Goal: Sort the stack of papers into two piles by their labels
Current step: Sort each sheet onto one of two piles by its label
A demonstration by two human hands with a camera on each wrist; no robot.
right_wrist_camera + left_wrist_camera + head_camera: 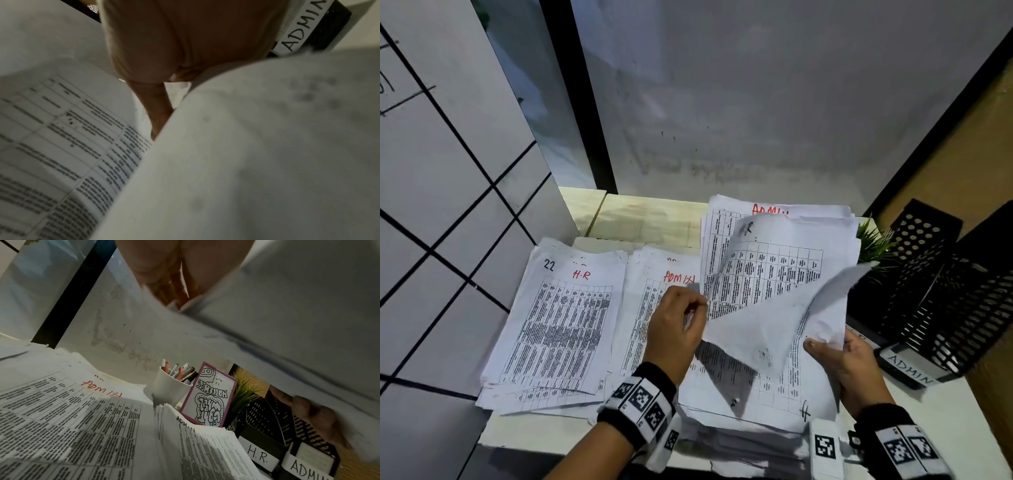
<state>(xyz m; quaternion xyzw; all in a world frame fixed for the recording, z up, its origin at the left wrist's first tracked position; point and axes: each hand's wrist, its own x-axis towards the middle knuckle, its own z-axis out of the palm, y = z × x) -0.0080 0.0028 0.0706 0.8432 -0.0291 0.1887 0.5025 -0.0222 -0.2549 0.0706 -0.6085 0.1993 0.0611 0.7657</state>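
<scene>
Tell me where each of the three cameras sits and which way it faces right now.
Head: above the desk, looking down at the H.R pile, the ADMIN pile and the lifted sheet; left hand and right hand show.
Left wrist: under the lifted sheet, facing the pen cup and the trays; fingers show.
Right wrist: along the palm, between sheets; the thumb shows.
Shared: the ADMIN tray label.

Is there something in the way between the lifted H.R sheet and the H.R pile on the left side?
The left hand and right hand hold the lifted sheet above the unsorted stack. Between it and the H.R pile lies only the flat ADMIN pile; nothing upright blocks the way.
</scene>
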